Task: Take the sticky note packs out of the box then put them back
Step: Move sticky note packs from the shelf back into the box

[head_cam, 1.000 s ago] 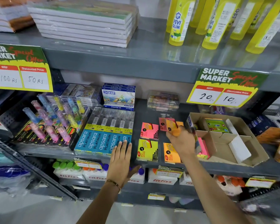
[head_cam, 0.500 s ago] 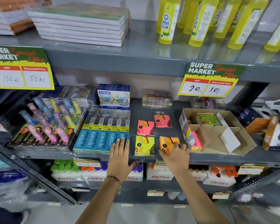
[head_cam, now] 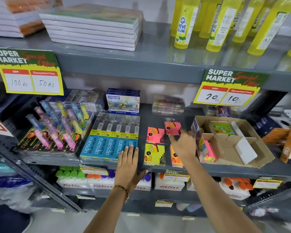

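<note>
So far, four sticky note packs lie out on the grey shelf (head_cam: 158, 113), and the rest is judgement. Going from the left: the left hand (head_cam: 127, 163) rests flat with fingers spread on the blue Apsara pencil boxes (head_cam: 107, 145), pinching nothing. Just right of it sit a pink pack (head_cam: 155, 135) with a yellow pack (head_cam: 154, 153) in front of it. Next comes a second pink pack (head_cam: 172, 127) further back; the right hand (head_cam: 183, 145) hovers at its near edge, fingers loosely spread, blurred, and whether they touch it I cannot tell. An orange pack (head_cam: 175, 159) lies partly under that hand. At the far right the cardboard box (head_cam: 259, 153) is mostly emptied, though pink packs (head_cam: 209, 151) at its left wall and a green pack (head_cam: 223, 128) at the back remain. Emptying looks unfinished; returning seems not begun.
</note>
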The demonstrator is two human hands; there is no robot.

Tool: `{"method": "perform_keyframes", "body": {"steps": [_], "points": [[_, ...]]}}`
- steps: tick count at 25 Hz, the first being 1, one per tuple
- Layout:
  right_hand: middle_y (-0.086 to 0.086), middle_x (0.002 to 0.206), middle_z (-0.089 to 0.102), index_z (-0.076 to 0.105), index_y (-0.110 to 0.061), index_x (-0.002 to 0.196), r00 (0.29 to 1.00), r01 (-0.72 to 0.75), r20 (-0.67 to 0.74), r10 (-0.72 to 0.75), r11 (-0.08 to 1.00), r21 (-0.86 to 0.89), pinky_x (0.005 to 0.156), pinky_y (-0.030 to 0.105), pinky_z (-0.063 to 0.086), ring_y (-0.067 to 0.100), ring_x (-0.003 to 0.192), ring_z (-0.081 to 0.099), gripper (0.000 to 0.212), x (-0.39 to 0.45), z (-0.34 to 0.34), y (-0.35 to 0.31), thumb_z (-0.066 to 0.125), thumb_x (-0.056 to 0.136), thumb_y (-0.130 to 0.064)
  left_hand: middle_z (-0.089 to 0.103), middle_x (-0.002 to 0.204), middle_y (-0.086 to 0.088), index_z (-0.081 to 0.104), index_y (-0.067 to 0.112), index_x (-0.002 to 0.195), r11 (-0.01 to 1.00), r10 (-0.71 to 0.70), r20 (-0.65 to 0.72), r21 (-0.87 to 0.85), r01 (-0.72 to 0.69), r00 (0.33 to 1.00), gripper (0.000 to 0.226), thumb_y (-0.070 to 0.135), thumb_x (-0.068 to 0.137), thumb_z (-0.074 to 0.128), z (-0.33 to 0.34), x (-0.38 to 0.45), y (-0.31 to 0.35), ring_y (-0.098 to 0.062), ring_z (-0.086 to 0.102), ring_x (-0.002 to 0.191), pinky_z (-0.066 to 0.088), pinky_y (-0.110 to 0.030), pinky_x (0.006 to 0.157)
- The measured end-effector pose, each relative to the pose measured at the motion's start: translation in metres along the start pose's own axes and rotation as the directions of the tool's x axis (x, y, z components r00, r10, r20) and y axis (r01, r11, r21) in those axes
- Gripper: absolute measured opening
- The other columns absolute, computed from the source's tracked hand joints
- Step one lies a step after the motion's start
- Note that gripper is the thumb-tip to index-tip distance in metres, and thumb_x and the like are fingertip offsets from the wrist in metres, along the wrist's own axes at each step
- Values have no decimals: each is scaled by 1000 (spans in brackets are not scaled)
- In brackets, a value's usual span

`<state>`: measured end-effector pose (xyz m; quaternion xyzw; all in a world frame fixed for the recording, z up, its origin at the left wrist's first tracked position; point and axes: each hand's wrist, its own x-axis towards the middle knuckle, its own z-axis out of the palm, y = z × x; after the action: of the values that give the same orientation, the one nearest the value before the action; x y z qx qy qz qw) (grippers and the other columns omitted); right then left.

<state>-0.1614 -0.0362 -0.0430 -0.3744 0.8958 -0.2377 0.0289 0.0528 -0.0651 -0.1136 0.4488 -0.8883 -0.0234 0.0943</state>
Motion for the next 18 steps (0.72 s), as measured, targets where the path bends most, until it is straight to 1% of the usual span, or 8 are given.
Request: {"method": "perform_keyframes", "body": {"steps": [2,3,5,6,8,10,14,18], "points": [[23,118,59,58,-3,119,997,-8,81,13,998,-58,92,40,48,38,112,55,52,30,10,-9,56,89,-46,19,153,-15,13,8,145,999,3,-19,-40,-3,1000,92,65,81,47,0,1,0,-33,12,141,0,-45,112],[24,121,57,56,-1,122,992,-30,119,41,996,-90,94,39,47,39,114,53,55,42,16,-12,54,89,-46,22,151,-16,15,8,144,1000,0,-25,-23,-1,1000,92,65,80,48,1,1,0,-33,16,140,5,-46,112],[25,126,53,52,-1,127,981,-72,169,92,990,-122,95,40,46,40,117,50,60,61,28,-13,53,90,-47,40,143,-17,32,6,139,1000,1,-19,9,0,1000,93,68,73,55,1,1,0,-33,35,132,22,-46,108],[25,128,52,51,-1,128,975,-88,189,113,987,-137,96,40,45,40,119,49,62,68,32,-13,53,89,-49,48,137,-18,40,5,135,1000,4,-34,12,-3,999,93,69,69,59,2,1,1,-33,43,127,26,-45,108],[23,129,54,52,-2,127,963,-88,233,132,977,-192,97,39,45,38,120,50,63,76,37,-12,53,88,-52,53,132,-19,46,4,131,1000,17,-70,-3,-17,997,94,68,64,64,3,1,1,-34,49,122,15,-41,114],[21,125,60,56,-2,122,960,-61,253,117,974,-220,95,38,47,36,117,53,62,80,40,-11,52,87,-54,54,131,-19,47,4,130,1000,2,-68,-25,-4,998,95,67,62,67,2,0,0,-34,49,122,1,-37,111],[22,123,60,58,-2,119,951,-82,277,139,974,-209,89,37,51,36,117,54,71,82,36,-10,58,80,-61,53,133,-18,44,5,131,997,-15,23,-74,17,1000,96,67,62,67,-4,-1,2,-33,48,123,0,-37,110],[20,123,61,60,-2,117,968,-123,202,147,984,-125,90,39,52,36,116,55,73,74,28,-21,67,73,-60,51,134,-18,44,6,132,995,-13,39,-94,17,999,96,69,62,66,-5,-2,2,-33,46,124,0,-37,110]]}}
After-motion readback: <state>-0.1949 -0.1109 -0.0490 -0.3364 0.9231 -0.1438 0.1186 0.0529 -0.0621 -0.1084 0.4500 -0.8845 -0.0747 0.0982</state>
